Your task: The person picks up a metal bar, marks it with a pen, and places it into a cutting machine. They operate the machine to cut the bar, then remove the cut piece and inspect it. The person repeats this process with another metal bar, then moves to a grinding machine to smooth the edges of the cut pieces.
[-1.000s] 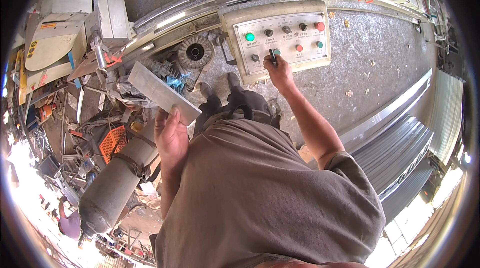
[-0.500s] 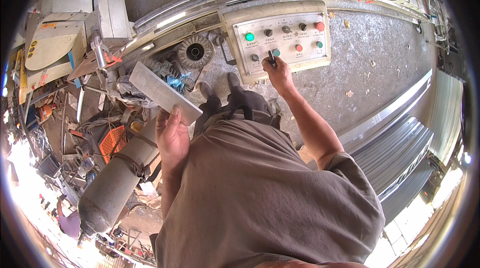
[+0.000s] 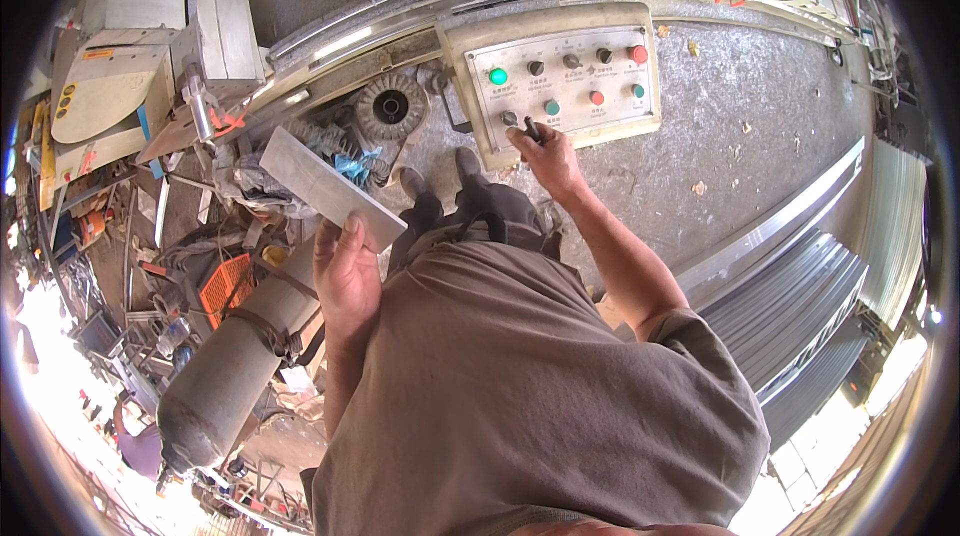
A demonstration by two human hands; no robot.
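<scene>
We see the fingers of the left hand point(image 3: 346, 281) only in part, since the metal plate point(image 3: 328, 186) hides some of them. The curled fingers of the right hand point(image 3: 550, 160) are hard to make out, and we cannot tell whether they touch the lower-left rotary knob point(image 3: 510, 119) on the control panel point(image 3: 602, 120). The plate extends forward and leftward from the left hand, which pinches its near end, thumb on top. A black pen-like tool point(image 3: 533, 130) juts from the right hand's grip, near that knob. The plate looks flat, oblong, straight-edged and dull grey.
</scene>
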